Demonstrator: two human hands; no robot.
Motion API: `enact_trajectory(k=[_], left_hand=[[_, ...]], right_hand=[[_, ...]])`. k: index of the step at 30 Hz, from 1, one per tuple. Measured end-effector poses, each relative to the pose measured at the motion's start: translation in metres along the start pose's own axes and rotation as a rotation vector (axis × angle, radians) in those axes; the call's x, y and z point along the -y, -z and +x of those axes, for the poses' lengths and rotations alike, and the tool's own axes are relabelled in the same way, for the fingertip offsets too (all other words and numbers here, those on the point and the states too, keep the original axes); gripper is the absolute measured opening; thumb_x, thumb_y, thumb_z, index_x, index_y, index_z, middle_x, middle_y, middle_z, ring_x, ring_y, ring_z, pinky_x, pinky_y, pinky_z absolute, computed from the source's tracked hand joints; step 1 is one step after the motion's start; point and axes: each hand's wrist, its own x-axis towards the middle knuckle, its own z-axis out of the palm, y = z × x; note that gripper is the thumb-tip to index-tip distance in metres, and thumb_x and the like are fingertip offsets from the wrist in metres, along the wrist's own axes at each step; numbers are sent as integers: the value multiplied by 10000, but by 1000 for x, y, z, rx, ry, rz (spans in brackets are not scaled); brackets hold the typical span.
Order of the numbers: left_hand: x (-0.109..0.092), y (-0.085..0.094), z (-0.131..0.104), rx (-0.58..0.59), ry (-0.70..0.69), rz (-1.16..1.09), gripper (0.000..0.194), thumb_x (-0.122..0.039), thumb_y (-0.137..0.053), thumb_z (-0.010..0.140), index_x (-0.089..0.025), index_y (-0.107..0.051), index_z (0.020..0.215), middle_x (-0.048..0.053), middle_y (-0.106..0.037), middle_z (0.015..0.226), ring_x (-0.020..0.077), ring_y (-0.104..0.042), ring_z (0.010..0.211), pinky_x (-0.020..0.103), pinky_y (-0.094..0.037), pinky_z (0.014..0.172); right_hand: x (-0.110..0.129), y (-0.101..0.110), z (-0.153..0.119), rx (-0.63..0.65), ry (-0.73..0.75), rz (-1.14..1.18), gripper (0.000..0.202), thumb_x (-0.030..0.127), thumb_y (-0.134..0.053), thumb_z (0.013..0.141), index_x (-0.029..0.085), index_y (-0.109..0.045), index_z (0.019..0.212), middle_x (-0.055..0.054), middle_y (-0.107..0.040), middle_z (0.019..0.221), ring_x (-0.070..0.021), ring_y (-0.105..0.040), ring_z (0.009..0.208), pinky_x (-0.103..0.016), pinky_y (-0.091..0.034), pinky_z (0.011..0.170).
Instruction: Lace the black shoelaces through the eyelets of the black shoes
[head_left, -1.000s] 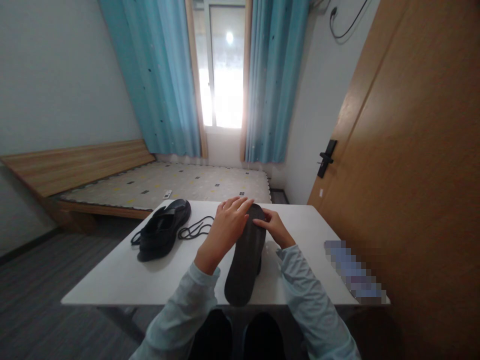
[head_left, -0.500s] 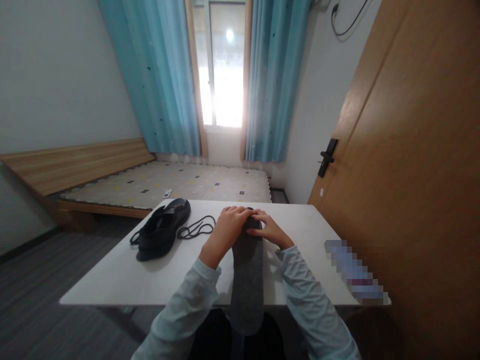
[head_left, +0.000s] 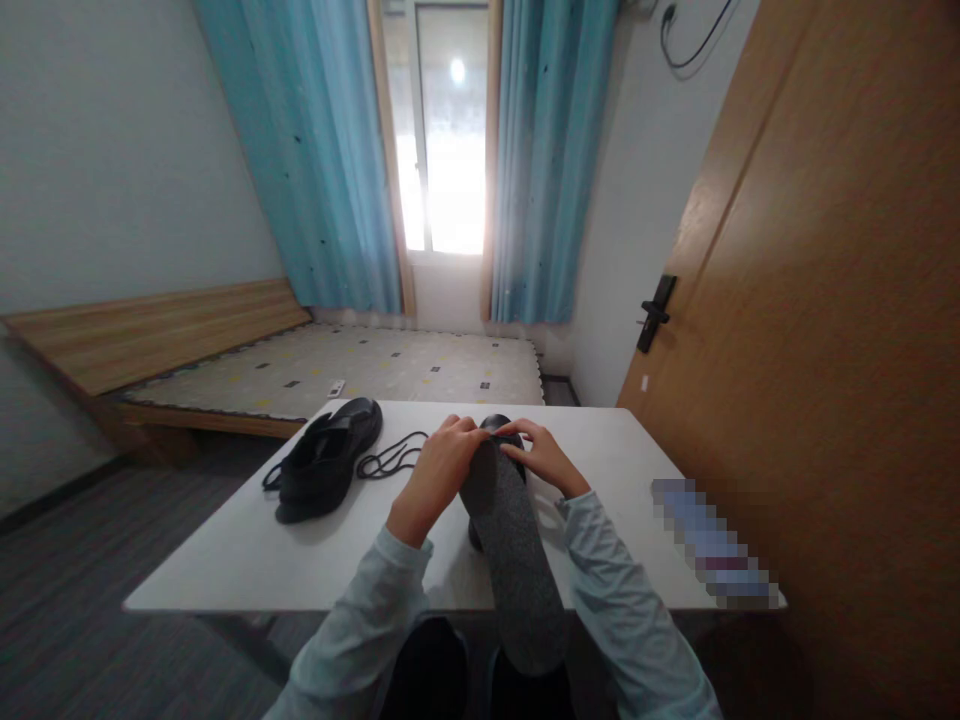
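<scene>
A long grey insole (head_left: 521,560) hangs between my arms, its lower end reaching past the table's front edge. My left hand (head_left: 444,468) pinches the far end of the insole with thumb and fingers. At the same end, the fingers of my right hand (head_left: 546,460) are bent against the insole's edge, close to the left fingertips. Beneath the insole a black shoe (head_left: 495,422) stands on the table, mostly hidden; only its far end and a bit of its left side show. A second black shoe (head_left: 330,465) sits on the left.
A dark shoelace (head_left: 390,462) lies looped on the white table (head_left: 247,570), beside the left shoe. A blurred bluish item (head_left: 712,545) rests at the right edge. Beyond are a bed (head_left: 390,360) with a small white object (head_left: 337,388) and a wooden door (head_left: 810,330) at right.
The insole's near end has swung to the right and tilted, uncovering more of the shoe beneath. My left hand has shifted slightly left; both hands stay at the insole's far end.
</scene>
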Motion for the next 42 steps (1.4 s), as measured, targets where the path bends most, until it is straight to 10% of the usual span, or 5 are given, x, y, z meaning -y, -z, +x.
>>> enact_trajectory(k=[18, 27, 42], left_hand=[[-5, 16, -14, -2, -91, -188, 235, -82, -411, 862, -204, -522, 1029, 29, -640, 851, 165, -607, 769, 263, -454, 686], [-15, 17, -10, -167, -286, -142, 165, -85, -507, 847, -205, -620, 850, 22, -648, 926, 159, -566, 865, 253, -445, 709], [-20, 6, -11, -122, -375, 37, 121, -185, -549, 855, -173, -656, 911, 51, -666, 978, 223, -529, 1007, 359, -464, 808]], right_hand=[[-12, -6, -2, 129, 81, -260, 411, 184, -731, 616, 185, -601, 1006, -68, -547, 1012, -234, -482, 992, -401, -397, 915], [-10, -8, -1, 93, 66, -247, 235, 186, -676, 675, 168, -571, 884, -60, -527, 923, -208, -500, 893, -352, -423, 831], [-3, 0, 0, 12, 67, -102, 44, 167, -560, 769, 167, -603, 774, -19, -647, 769, -163, -591, 744, -292, -448, 723]])
